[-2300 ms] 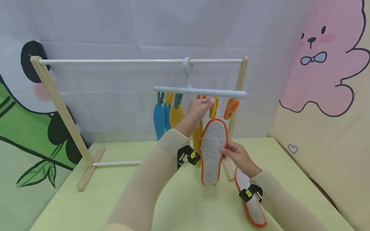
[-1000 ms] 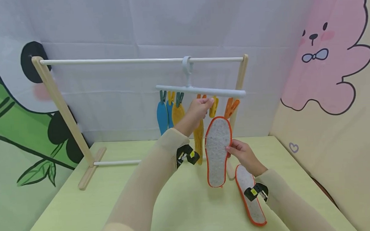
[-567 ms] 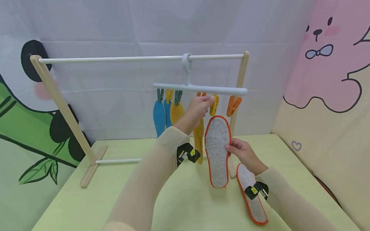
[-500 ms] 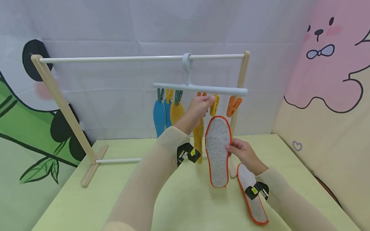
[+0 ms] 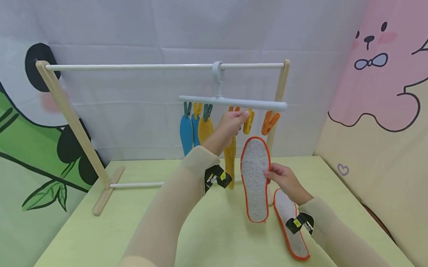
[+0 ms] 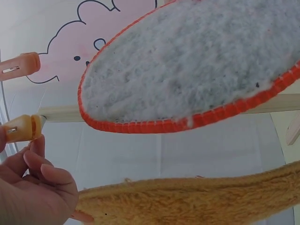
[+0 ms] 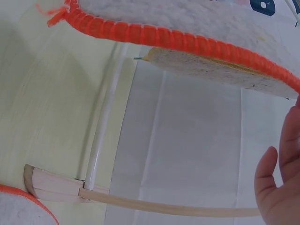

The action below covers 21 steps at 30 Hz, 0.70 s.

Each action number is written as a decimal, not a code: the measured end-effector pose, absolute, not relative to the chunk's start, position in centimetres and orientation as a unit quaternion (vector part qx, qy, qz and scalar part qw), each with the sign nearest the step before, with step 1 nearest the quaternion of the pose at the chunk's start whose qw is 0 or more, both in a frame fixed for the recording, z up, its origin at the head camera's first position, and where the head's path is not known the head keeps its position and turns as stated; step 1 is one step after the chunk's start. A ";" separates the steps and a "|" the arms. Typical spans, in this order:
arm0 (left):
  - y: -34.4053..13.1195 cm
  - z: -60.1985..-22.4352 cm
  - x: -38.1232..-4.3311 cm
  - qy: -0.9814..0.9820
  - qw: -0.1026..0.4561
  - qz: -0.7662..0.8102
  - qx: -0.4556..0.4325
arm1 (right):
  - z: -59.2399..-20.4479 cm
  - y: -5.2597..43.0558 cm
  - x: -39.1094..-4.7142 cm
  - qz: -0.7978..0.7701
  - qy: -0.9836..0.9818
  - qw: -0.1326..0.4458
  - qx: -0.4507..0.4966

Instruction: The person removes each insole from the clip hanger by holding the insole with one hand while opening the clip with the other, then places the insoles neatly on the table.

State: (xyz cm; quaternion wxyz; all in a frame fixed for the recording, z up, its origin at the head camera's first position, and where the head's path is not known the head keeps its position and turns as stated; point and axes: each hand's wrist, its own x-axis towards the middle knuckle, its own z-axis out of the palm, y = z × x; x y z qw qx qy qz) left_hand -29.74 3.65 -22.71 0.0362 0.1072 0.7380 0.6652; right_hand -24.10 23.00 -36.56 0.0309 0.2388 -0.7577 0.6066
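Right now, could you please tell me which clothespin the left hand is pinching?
The left hand pinches the yellow clothespin between two orange ones; the other yellow clothespin, second from the left in the head view, holds a blue insole.

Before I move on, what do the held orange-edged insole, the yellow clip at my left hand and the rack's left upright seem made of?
Held insole: matte grey felt or wool-like fabric, judging by its fuzz; thick orange stitching edges it.
Yellow clip: probably plastic, smooth and evenly coloured.
Left upright: likely wood, pale tan, though grain is unclear.
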 end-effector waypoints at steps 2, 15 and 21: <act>3.6 -22.5 -29.7 0.738 0.036 0.665 0.110 | -36.5 23.1 -24.0 0.607 -0.758 0.030 0.238; 3.7 -22.0 -29.3 0.746 0.045 0.655 0.115 | -36.5 23.8 -23.7 0.608 -0.760 0.025 0.227; 3.7 -21.9 -29.0 0.752 0.050 0.648 0.111 | -37.2 24.1 -23.6 0.609 -0.756 0.024 0.241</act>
